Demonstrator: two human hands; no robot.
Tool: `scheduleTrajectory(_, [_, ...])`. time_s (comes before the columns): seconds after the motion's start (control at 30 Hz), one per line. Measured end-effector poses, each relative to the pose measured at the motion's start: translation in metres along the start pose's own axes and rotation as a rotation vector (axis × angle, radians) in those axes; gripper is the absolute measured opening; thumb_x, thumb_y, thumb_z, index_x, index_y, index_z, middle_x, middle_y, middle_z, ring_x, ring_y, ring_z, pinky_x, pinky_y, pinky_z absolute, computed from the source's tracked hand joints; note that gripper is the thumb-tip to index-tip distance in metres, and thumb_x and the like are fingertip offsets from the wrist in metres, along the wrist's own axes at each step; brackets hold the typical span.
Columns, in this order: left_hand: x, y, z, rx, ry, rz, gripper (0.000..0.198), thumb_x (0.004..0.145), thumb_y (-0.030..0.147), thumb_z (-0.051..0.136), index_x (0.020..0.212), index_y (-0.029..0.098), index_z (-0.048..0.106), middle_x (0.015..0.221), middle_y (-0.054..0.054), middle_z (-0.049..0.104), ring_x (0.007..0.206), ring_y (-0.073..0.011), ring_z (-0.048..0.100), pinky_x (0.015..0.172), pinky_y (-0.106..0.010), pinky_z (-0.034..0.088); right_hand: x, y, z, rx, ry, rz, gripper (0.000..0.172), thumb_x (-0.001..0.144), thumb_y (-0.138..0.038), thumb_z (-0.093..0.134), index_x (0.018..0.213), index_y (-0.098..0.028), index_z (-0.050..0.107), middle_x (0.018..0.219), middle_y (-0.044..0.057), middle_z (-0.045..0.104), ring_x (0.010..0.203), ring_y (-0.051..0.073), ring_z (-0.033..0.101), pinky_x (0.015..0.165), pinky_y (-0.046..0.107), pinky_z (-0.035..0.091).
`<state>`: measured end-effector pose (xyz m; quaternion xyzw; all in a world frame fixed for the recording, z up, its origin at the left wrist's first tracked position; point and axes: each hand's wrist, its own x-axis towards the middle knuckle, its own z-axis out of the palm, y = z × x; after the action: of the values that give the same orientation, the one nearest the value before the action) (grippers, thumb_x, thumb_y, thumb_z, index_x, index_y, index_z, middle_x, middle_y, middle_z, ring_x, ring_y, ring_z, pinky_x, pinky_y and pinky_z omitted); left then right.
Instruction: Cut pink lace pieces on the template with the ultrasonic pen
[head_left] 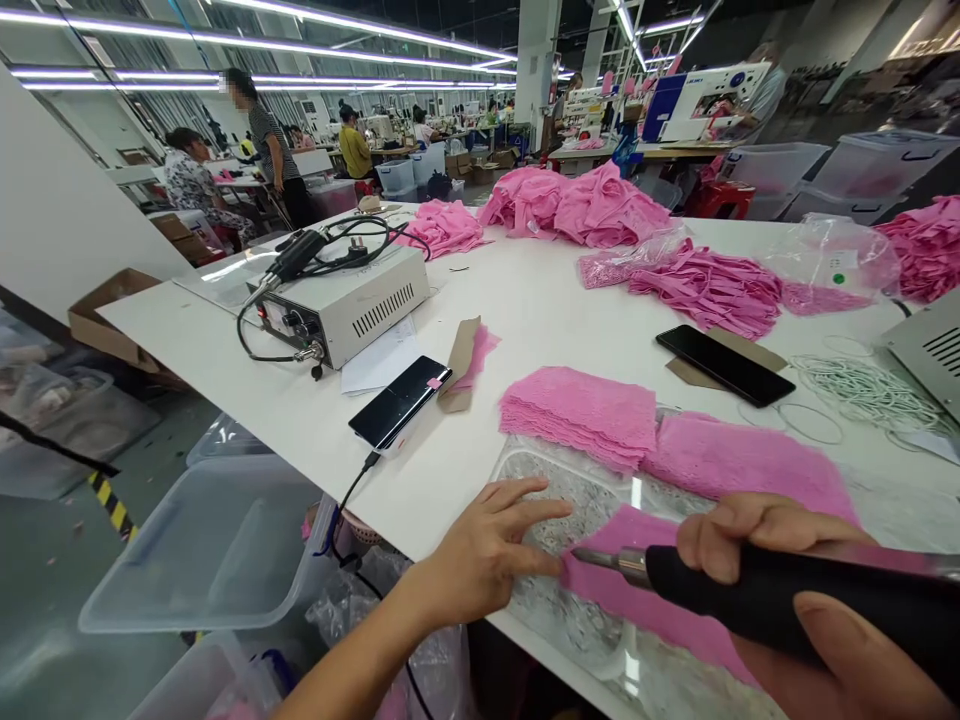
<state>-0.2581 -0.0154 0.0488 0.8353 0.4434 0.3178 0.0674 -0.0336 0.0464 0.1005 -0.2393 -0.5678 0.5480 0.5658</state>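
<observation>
Right hand (832, 640) round tool (712, 580); fabric (660, 622) beneath

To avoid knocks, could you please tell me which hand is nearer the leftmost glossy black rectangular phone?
Left. The left hand is apart from the phone, to its near right; the right hand, gripping a black-handled, metal-tipped tool, is farther right.

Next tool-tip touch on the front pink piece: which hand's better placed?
Right, likely: the right hand grips the black-handled tool, its tip at the pink piece. The left hand holds no tool; one fingertip sits at the piece's edge.
</observation>
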Motion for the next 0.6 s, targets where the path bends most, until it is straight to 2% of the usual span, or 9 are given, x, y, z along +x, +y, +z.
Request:
scheduleTrajectory(0.2, [-0.0007, 0.0, 0.0, 0.017, -0.001, 0.006, 0.045, 0.082, -0.005, 0.043, 0.094, 0.026, 0.074, 0.132, 0.0, 0.06, 0.136, -0.0198, 0.042, 0.104, -0.035, 0.042, -0.0044, 0.0052, 0.009, 0.039, 0.089, 0.052, 0.014, 0.082, -0.039, 0.068, 0.086, -0.026, 0.063, 0.081, 0.003, 0.052, 0.067, 0.017, 0.054, 0.064, 0.035, 0.059])
scheduleTrajectory(0.6, [-0.0026, 0.0013, 0.0013, 0.053, -0.017, -0.004, 0.041, 0.084, -0.003, 0.046, 0.094, 0.026, 0.073, 0.136, 0.001, 0.058, 0.135, -0.021, 0.043, 0.102, -0.036, 0.042, -0.0039, 0.0072, 0.0034, -0.004, -0.047, 0.017, 0.013, 0.085, -0.039, 0.065, 0.086, -0.027, 0.059, 0.079, 0.001, 0.052, 0.065, 0.018, 0.057, 0.063, 0.036, 0.059])
